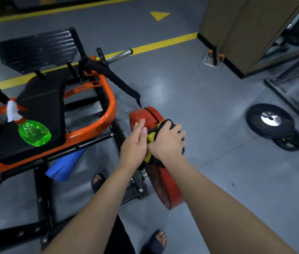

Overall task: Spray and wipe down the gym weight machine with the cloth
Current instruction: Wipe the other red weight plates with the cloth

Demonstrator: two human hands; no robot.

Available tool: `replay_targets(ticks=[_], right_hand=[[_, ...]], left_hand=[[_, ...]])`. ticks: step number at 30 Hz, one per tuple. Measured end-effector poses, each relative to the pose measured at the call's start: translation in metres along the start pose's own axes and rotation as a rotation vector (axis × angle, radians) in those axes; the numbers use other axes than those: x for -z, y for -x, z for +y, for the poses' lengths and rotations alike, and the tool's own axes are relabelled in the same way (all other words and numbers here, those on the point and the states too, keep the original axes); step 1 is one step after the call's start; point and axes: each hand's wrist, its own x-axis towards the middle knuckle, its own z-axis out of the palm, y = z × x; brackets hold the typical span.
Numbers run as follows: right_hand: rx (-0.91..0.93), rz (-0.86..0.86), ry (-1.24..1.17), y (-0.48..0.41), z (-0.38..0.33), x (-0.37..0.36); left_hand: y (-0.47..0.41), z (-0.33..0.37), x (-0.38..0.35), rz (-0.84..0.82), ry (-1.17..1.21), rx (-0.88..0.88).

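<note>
A: Step in hand?

B: Wiping, judged from the pose. The cloth [152,137], yellow and black, is bunched under the right hand [167,142], whose fingers are curled over it, and it is pressed on the top rim of the red plate [165,187]. That plate is loaded upright on the near right side of the weight machine [112,105].

A: Left hand?

B: The left hand [135,139] is open, fingers straight, laid flat against the plate's inner face, just beside the cloth. Nothing is held in it.

A: Spray bottle?

B: The green spray bottle [34,132] is parked on the black seat pad [40,99], well apart from both hands. Whether the plate is already wet cannot be told.

A: How is the wipe done well?

B: The plate should be braced with the flat left hand so it can't turn on its peg. The cloth should be led round the rim, then down the outer face, in overlapping passes. A clean fold should be turned out once one side is soiled. The far rim and the hub are hidden, so they're probably easy to miss.

A: Risk?

B: Fingers could be caught between the plate and the frame.
</note>
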Motion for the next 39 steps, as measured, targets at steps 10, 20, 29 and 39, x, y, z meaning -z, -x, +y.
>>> replay_targets(ticks=[10, 20, 29, 39], right_hand=[[0.109, -0.047, 0.039, -0.025, -0.023, 0.014], [0.018, 0.117, 0.114, 0.022, 0.030, -0.007], [0.104, -0.011, -0.006, -0.015, -0.001, 0.009], [0.105, -0.067, -0.136, -0.028, -0.015, 0.018]], left_hand=[[0.032, 0.013, 0.037, 0.176, 0.020, 0.050], [0.012, 0.003, -0.009, -0.162, -0.264, -0.068], [-0.014, 0.008, -0.001, -0.148, -0.139, 0.066], [0.003, 0.012, 0.028, 0.043, 0.000, 0.096]])
